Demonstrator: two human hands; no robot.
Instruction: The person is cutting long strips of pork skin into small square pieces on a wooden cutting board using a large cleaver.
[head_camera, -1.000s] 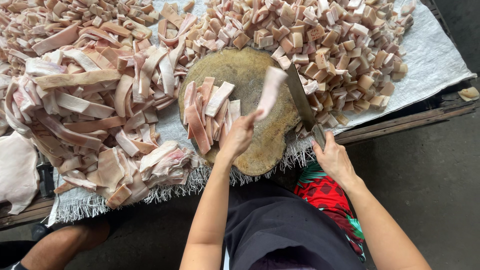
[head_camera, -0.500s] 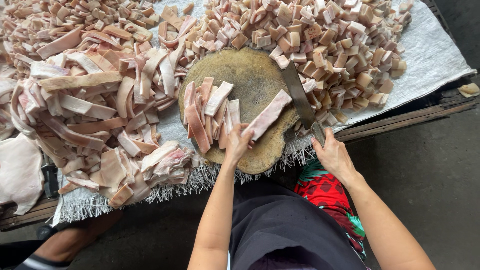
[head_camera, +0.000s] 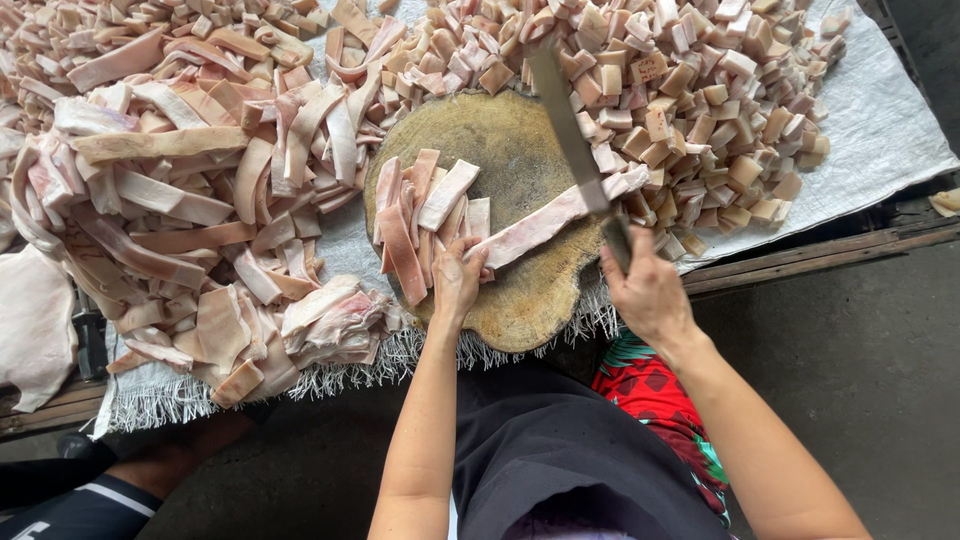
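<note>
Two piles of pale pink pork flank your round, worn wooden chopping block (head_camera: 520, 150), which sits at the near edge of the tabletop on a white woven plastic sheet (head_camera: 880, 120) with a frayed fringe. Your left hand (head_camera: 458, 280) presses down with curled fingers on the near end of a long pale strip of pork skin and fat (head_camera: 550, 220), which lies slanting across the block toward its right rim. Your right hand (head_camera: 648, 290) is closed around the handle of a dark steel cleaver (head_camera: 568, 125); its blade points away from you and meets the far end of that strip. More uncut strips (head_camera: 420, 215) lie bunched on the left half of the block, just beside your left hand. Toward the far right corner of the sheet spreads a heap of small cut cubes (head_camera: 700, 90); one cube there shows a faint dark stamp. Along the left side lies a heap of long uncut strips (head_camera: 180, 190), reaching the near edge. Below the tabletop's near left corner, another person's foot (head_camera: 170, 455) shows on the floor.
</note>
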